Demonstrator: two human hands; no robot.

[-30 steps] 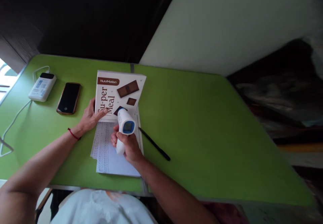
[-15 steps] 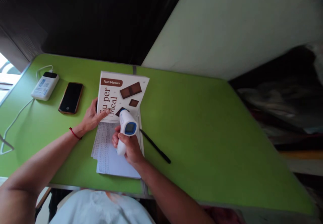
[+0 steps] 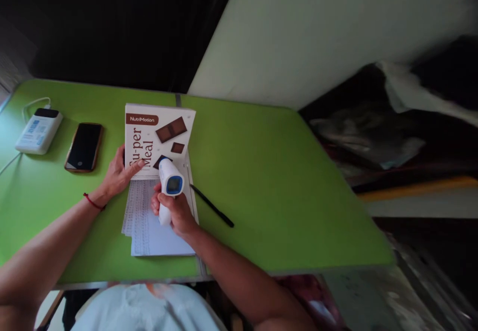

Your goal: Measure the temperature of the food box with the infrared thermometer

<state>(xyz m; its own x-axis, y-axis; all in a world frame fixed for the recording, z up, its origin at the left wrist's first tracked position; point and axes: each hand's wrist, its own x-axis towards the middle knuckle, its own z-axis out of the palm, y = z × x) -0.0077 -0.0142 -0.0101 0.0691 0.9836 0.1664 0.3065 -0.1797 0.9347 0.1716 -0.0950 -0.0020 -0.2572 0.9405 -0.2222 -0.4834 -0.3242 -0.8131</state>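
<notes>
Everything sits further left than a moment ago, hands unmoved on their things. Left hand [image 3: 118,174] lies flat, fingers spread on the box [image 3: 159,139]. Right hand [image 3: 175,211] wraps the thermometer [image 3: 169,189], nose aimed away at the box just beyond, above the paper [image 3: 149,226]; pen [image 3: 211,205] right.
</notes>
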